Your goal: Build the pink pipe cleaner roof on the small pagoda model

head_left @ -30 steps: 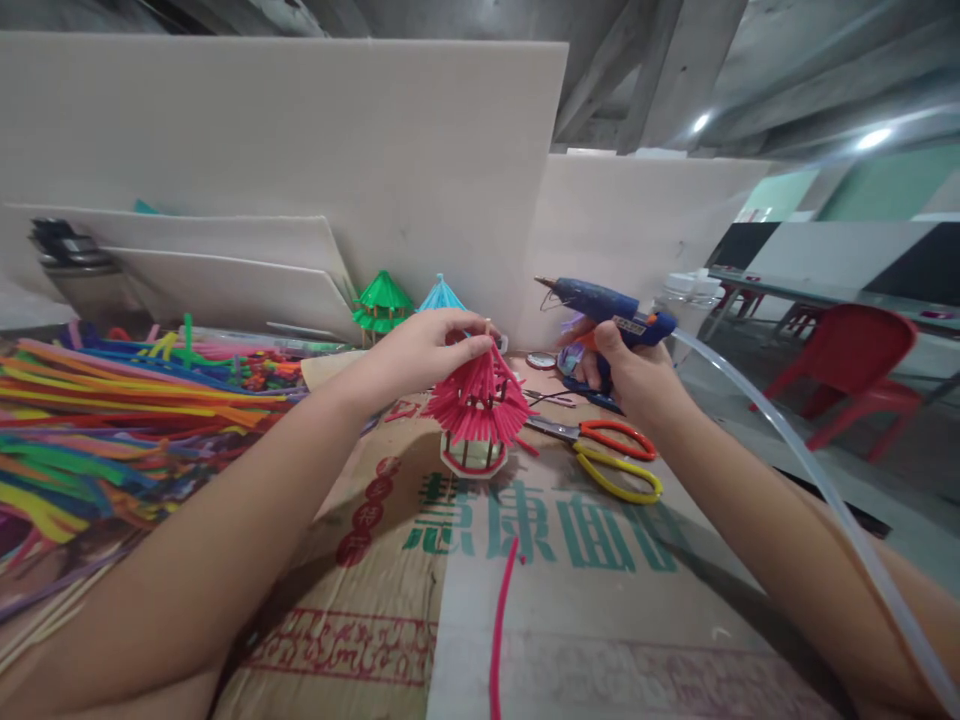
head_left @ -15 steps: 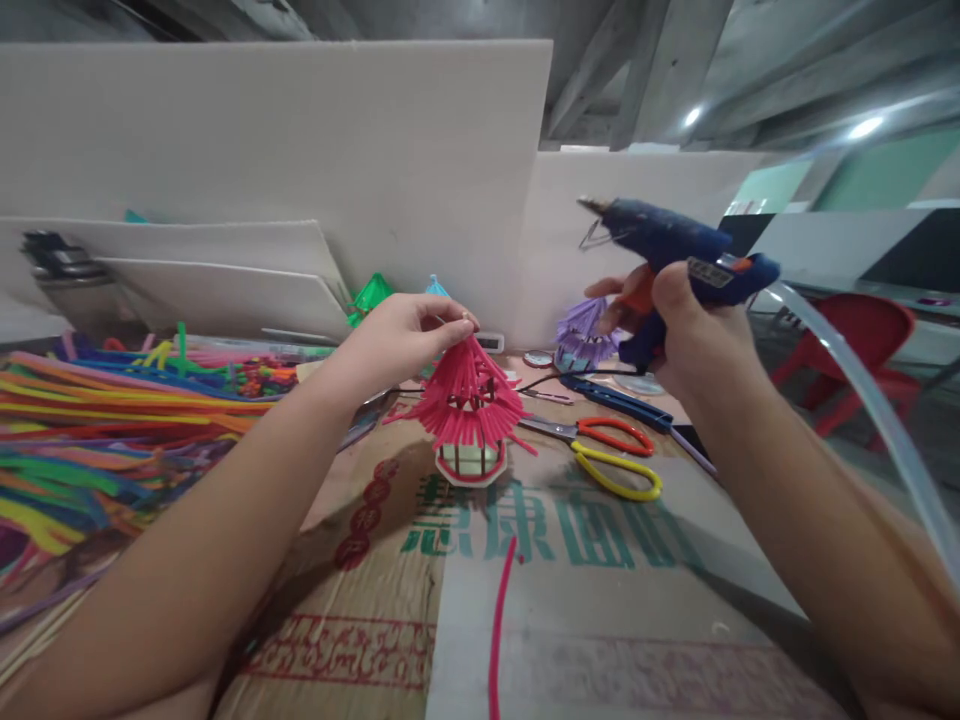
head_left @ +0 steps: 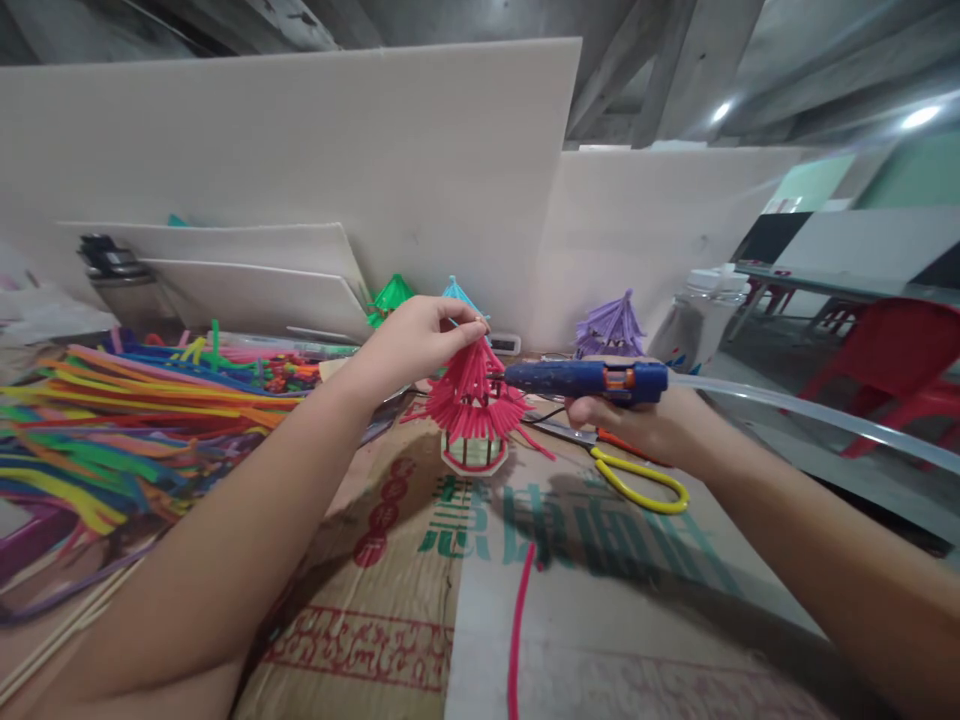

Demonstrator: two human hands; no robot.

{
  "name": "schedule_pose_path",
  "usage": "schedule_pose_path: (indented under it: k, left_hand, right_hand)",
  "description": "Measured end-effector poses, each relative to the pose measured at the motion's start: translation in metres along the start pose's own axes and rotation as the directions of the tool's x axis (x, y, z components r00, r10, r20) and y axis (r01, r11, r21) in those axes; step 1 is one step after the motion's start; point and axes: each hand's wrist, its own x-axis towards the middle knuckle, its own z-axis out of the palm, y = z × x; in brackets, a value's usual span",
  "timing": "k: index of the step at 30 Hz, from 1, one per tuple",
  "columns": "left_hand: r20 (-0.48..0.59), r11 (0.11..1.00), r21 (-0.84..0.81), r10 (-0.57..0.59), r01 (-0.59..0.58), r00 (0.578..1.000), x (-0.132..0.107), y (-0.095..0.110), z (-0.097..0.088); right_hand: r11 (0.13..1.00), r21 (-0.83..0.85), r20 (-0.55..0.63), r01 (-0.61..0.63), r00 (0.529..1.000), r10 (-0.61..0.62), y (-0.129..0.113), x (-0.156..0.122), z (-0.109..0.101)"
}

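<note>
My left hand (head_left: 416, 340) pinches the peak of a small pink pavilion model (head_left: 474, 410) with a fringed roof, which stands on flattened cardboard (head_left: 420, 600). A blue hot glue gun (head_left: 585, 380) lies sideways in my right hand (head_left: 645, 425), which is closed round its grip. The gun's nozzle touches the right side of the pink roof. A clear glue stick (head_left: 810, 415) trails from the gun's back toward the right.
Yellow and orange scissors (head_left: 637, 478) lie under my right hand. A heap of coloured pipe cleaners (head_left: 120, 430) fills the left. Green (head_left: 390, 297), blue (head_left: 457, 293) and purple (head_left: 609, 325) pavilion models stand by white boards (head_left: 300, 170). A pink pipe cleaner (head_left: 519, 630) lies near me. Red chairs (head_left: 900, 370) stand right.
My right hand lifted the glue gun, then swung it down and left until its nozzle met the pink roof. My left hand kept its pinch on the roof's peak.
</note>
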Motion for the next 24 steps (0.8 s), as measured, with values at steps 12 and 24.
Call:
schedule_pose_path:
  k: [12,24]
  left_hand:
    - [-0.008,1.0,0.009,0.005,-0.005,1.0,-0.0024,0.0085,0.0024]
    - [0.01,0.999,-0.038,-0.016,0.016,1.0,-0.0015,0.0058,0.005]
  right_hand:
    - [0.97,-0.243,0.014,0.0,1.0,0.003,-0.0047,0.002,0.0071]
    - [0.965,-0.256,-0.002,-0.046,0.999,0.047,-0.0013,0.0021,0.0087]
